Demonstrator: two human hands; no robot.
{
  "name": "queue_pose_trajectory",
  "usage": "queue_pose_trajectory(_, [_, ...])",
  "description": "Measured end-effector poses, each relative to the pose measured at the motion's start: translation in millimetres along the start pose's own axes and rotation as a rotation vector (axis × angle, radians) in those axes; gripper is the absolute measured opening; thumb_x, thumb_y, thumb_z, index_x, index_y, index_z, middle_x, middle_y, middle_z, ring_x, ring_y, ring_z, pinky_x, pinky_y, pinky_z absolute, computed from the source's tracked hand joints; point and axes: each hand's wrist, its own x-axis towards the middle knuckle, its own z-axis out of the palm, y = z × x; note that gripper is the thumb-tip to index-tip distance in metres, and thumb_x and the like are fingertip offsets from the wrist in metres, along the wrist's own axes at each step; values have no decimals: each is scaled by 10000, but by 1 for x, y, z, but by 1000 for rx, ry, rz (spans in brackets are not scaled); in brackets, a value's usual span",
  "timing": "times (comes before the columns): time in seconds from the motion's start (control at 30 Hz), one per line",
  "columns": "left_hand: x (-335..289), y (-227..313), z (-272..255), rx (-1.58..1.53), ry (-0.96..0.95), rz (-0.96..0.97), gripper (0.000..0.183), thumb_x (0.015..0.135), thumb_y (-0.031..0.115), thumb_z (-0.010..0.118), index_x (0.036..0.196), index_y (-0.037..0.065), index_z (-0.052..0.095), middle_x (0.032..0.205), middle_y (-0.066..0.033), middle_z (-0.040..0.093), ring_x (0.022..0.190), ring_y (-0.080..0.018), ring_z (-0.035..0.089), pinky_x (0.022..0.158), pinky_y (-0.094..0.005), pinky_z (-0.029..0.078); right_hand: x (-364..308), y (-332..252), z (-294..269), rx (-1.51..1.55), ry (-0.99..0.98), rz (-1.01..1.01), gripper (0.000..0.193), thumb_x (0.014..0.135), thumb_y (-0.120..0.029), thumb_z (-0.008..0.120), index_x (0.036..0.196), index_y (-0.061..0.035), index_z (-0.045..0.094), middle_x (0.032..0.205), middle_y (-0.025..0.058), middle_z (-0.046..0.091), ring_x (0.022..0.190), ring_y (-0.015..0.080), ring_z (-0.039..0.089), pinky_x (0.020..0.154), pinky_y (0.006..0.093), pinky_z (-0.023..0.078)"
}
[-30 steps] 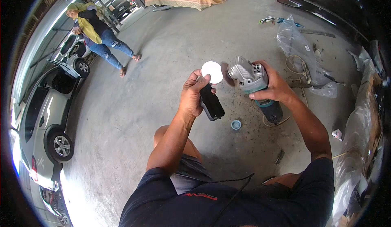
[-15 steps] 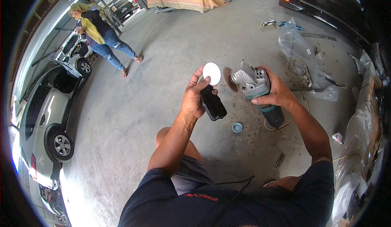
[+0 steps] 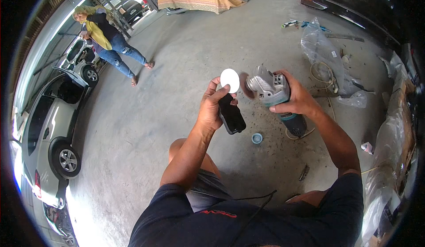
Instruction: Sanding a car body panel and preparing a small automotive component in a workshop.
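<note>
My left hand [image 3: 211, 107] is closed, its thumb pinching a flat white round disc [image 3: 229, 81]. The same hand also grips a black smartphone [image 3: 232, 117], which slants down below the disc. In my right hand [image 3: 295, 95] is an angle grinder [image 3: 271, 87] with a grey metal head and a teal and black body, fingers wrapped round it. Its brownish round disc [image 3: 247, 86] faces the white disc and is close beside it; whether they touch I cannot tell. A small light-blue round cap or ring [image 3: 256, 138] lies on the floor below the grinder.
Clear plastic sheeting [image 3: 322, 48], a pale cord [image 3: 315, 72] and tools [image 3: 305, 25] lie on the concrete at right. Wrapped panels [image 3: 389, 145] stand along the right edge. A person [image 3: 106, 41] stands far left beside a white car [image 3: 48, 132]. A dark car [image 3: 349, 8] is far right.
My right hand has shifted slightly left with the grinder, bringing its disc nearer the white disc. The phone in my left hand has turned a little, showing more of its flat black face.
</note>
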Motion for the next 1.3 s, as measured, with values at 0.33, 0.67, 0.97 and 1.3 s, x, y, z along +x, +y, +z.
queue_pose_trajectory(0.33, [2, 13, 4, 7, 57, 9, 486, 846, 48, 618, 1282, 177, 447, 1045, -63, 536, 853, -178, 519, 634, -291, 474, 0, -2, -3, -78, -22, -13, 868, 588, -245, 869, 1284, -21, 400, 1161, 140, 559, 1107, 229, 535, 963, 349, 399])
queue_pose_trajectory(0.67, [-8, 6, -2, 181, 35, 53, 348, 856, 63, 612, 1166, 139, 474, 915, -59, 596, 772, -152, 559, 614, -285, 467, 0, -1, -2, -32, 13, 31, 853, 568, -243, 873, 1263, -9, 437, 1142, 133, 579, 1093, 233, 550, 962, 343, 401])
queue_pose_trajectory(0.97, [-8, 6, 1, 285, -2, 133, 368, 857, 88, 648, 1193, 130, 502, 886, -31, 625, 760, -134, 556, 614, -270, 451, 2, -2, -5, -19, -7, 29, 861, 563, -252, 874, 1264, -8, 437, 1167, 147, 565, 1103, 246, 541, 968, 353, 395])
queue_pose_trajectory(1.3, [-1, 16, 5, 204, 6, 126, 359, 855, 85, 646, 1180, 127, 500, 887, -41, 620, 741, -135, 556, 607, -268, 448, 2, -8, -9, -13, -39, 59, 874, 567, -234, 880, 1277, -8, 424, 1172, 141, 562, 1115, 232, 532, 979, 343, 382])
